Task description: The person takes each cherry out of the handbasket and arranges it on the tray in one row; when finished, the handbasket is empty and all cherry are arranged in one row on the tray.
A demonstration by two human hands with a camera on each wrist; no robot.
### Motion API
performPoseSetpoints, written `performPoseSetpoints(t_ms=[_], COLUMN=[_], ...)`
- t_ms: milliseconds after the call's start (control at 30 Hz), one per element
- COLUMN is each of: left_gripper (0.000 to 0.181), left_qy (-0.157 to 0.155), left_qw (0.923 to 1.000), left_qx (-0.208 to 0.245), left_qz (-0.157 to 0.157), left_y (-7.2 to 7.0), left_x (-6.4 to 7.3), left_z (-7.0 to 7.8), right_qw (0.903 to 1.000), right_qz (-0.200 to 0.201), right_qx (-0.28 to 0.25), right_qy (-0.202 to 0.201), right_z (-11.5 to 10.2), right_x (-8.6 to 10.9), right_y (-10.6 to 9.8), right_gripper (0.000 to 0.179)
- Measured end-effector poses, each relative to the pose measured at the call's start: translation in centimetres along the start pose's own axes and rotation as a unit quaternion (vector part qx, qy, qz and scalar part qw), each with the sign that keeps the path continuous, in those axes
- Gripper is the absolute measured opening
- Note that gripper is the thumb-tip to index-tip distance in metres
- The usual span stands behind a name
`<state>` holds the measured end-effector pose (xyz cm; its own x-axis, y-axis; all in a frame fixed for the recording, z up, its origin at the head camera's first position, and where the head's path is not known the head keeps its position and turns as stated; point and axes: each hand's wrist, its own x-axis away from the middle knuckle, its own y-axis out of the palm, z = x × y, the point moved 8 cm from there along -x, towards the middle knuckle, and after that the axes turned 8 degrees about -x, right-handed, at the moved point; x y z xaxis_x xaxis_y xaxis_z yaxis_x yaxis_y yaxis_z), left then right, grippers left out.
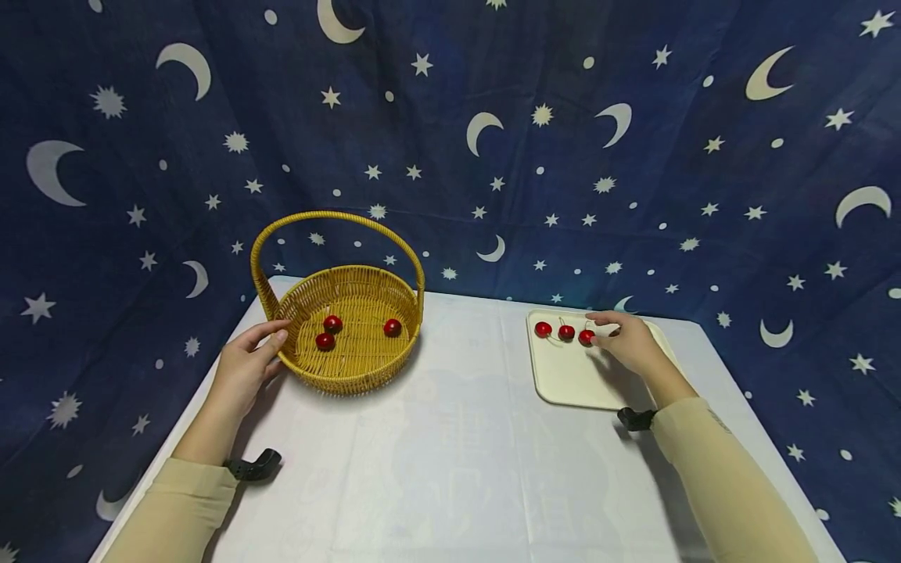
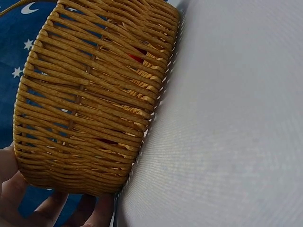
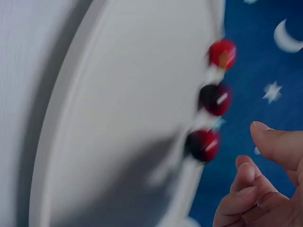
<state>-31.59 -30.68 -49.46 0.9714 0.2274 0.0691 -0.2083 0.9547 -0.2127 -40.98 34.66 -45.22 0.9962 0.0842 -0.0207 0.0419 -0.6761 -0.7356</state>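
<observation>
On the left side of the table, my left hand (image 1: 242, 363) rests against the outer side of a yellow wicker basket (image 1: 352, 385) with a tall arched handle. Its fingertips touch the woven wall near the rim, as the left wrist view also shows. Inside the basket lie a cherry (image 1: 333, 323), a second cherry (image 1: 325, 342) and, farther right, a third cherry (image 1: 392, 328). My right hand (image 1: 629, 342) hovers over a cream tray (image 1: 570, 383), thumb and fingers apart, beside the rightmost red cherry (image 3: 204, 144). Left of it sit a middle cherry (image 1: 566, 332) and another cherry (image 1: 543, 329).
A white cloth (image 1: 436, 453) covers the table. Behind and beside it hangs a dark blue curtain (image 1: 436, 156) with moons and stars. The basket's handle (image 1: 336, 216) arches high above its rim. Black straps circle both wrists.
</observation>
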Motion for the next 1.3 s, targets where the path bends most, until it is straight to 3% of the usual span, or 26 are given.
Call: performPoseSetpoints(t_ms=[133,267,500,667,767,933,1067,1300], left_gripper=[0.044,0.049,0.045,0.045,0.045,0.053,0.053,0.046], left_qy=[-0.001,0.0,-0.004,0.0,0.006,0.009,0.004,0.002], left_qw=[1.0,1.0,1.0,0.9998,0.9999,1.0,0.9999,1.0], left_qx=[0.001,-0.005,0.008,0.017,0.011,0.0,-0.009,0.007], left_qz=[0.002,0.003,0.003,0.003,0.006,0.002,0.004,0.007], left_y=[0.0,-0.1,0.0,-0.2,-0.4,-0.1,0.1,-0.1], left_x=[0.2,0.4,0.1,0.2,0.3,0.3,0.2,0.5], left_z=[0.1,0.2,0.2,0.1,0.1,0.1,0.3,0.5], right_qw=[0.9983,0.9932,0.9706,0.9528,0.9404,0.929,0.9291,0.9451], right_qz=[-0.001,-0.022,-0.086,-0.139,-0.157,-0.163,-0.174,-0.193], right_qx=[-0.034,-0.06,-0.118,-0.133,-0.14,-0.13,-0.111,-0.062], right_qy=[-0.048,-0.097,-0.191,-0.235,-0.267,-0.306,-0.307,-0.256], right_z=[-3.8,-8.7,-18.1,-23.0,-25.7,-29.7,-31.7,-32.8], right_x=[1.5,3.2,6.0,6.8,6.4,5.4,3.9,0.0], right_y=[0.3,2.0,7.4,12.1,14.8,18.4,20.8,24.0], right_gripper=[0.048,0.043,0.044,0.047,0.047,0.051,0.053,0.06])
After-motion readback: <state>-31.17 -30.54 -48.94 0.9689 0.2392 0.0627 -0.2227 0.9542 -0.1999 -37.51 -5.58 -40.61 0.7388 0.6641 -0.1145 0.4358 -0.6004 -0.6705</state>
